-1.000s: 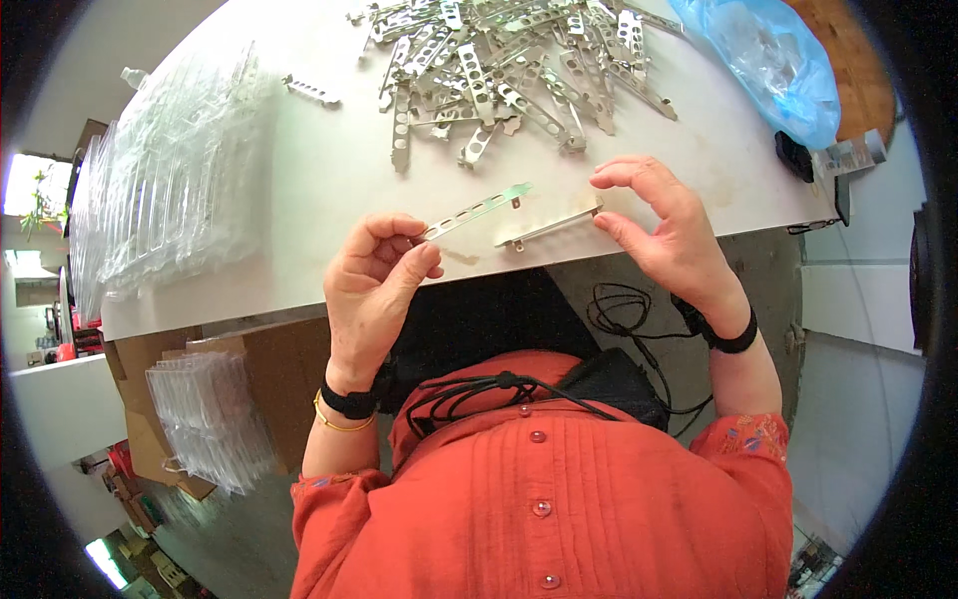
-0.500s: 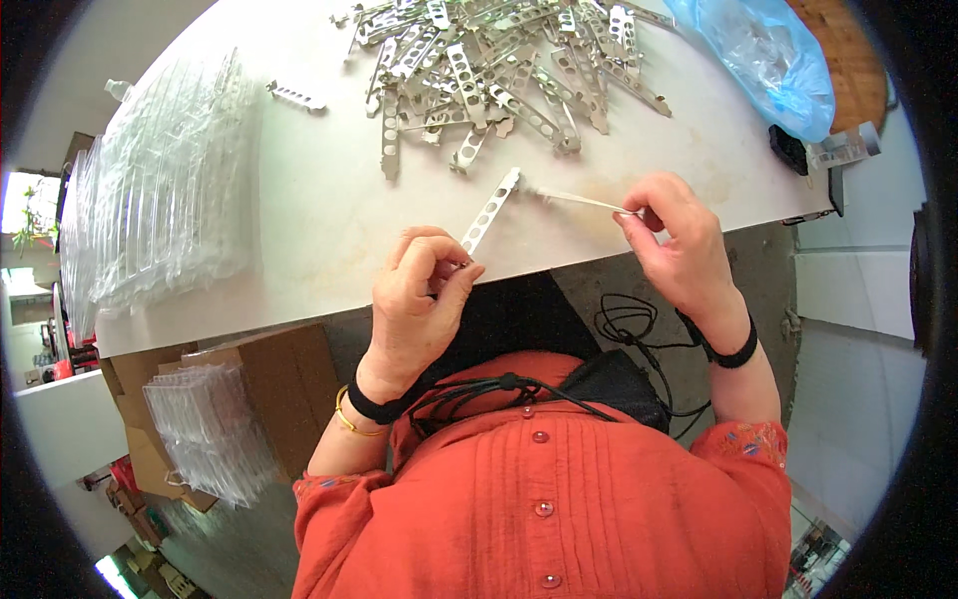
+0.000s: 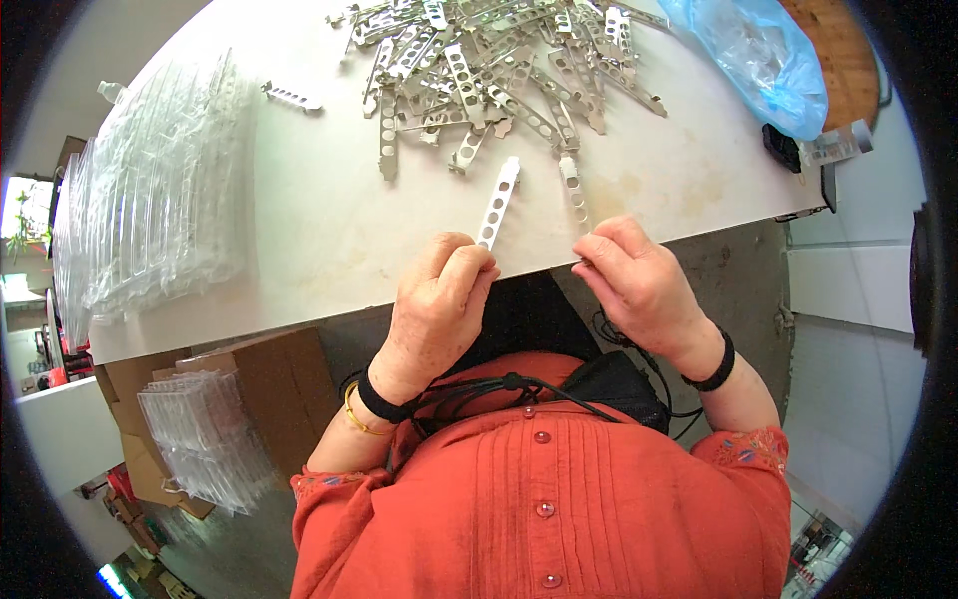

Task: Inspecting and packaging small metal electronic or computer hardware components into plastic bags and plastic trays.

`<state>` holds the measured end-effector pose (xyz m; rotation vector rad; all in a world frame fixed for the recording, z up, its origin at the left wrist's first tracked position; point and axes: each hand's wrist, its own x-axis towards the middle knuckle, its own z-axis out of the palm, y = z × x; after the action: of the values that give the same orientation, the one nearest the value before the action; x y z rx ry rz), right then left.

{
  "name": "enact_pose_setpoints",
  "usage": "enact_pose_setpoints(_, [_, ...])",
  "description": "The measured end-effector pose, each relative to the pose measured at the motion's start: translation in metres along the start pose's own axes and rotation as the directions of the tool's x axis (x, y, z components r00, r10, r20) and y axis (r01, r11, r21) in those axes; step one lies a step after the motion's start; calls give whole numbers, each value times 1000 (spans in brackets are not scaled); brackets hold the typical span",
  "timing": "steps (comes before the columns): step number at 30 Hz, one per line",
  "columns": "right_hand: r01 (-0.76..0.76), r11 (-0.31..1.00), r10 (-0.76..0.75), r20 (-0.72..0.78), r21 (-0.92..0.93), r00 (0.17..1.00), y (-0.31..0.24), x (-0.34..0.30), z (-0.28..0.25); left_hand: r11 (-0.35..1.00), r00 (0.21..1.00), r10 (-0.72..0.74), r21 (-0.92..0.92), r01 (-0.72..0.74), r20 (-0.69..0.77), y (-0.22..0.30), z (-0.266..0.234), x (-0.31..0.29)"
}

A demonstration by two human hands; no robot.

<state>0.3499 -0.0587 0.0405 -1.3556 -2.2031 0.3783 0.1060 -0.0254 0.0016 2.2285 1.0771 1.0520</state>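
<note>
While the left hand [image 3: 439, 299] pinches the lower end of one perforated metal bracket [image 3: 499, 203] between thumb and fingers, the right hand [image 3: 644, 290] pinches the lower end of a second bracket [image 3: 574, 190]. Both pieces stand out beyond the fingertips, at the centre of the frame, above the near edge of the white table [image 3: 329, 230]. From the left grip the long axis runs upward and leans right; from the right grip it runs upward and leans slightly left, so that the two axes converge toward the top, their free ends apart. The heap of like brackets [image 3: 464, 85] fills the upper centre; the right-hand piece ends nearer to it, though contact cannot be told. A lone bracket [image 3: 291, 98] lies at upper left, nearer the left hand.
</note>
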Motion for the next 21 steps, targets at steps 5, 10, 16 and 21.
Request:
enact_pose_setpoints(5, [42, 997, -44, 30, 70, 999, 2, 3, 10, 1000, 1000, -4, -18, 4, 13, 0, -1, -1])
enact_pose_setpoints(10, [69, 993, -70, 16, 94, 997, 5, 4, 14, 1000, 1000, -3, -28, 3, 8, 2, -1, -2])
enact_pose_setpoints(16, [67, 992, -70, 27, 106, 997, 5, 4, 13, 1000, 999, 13, -19, -12, 33, 3, -4, -1])
enact_pose_setpoints(21, [38, 990, -46, 58, 136, 997, 3, 2, 9, 998, 999, 5, -62, -2, 46, 4, -6, -1])
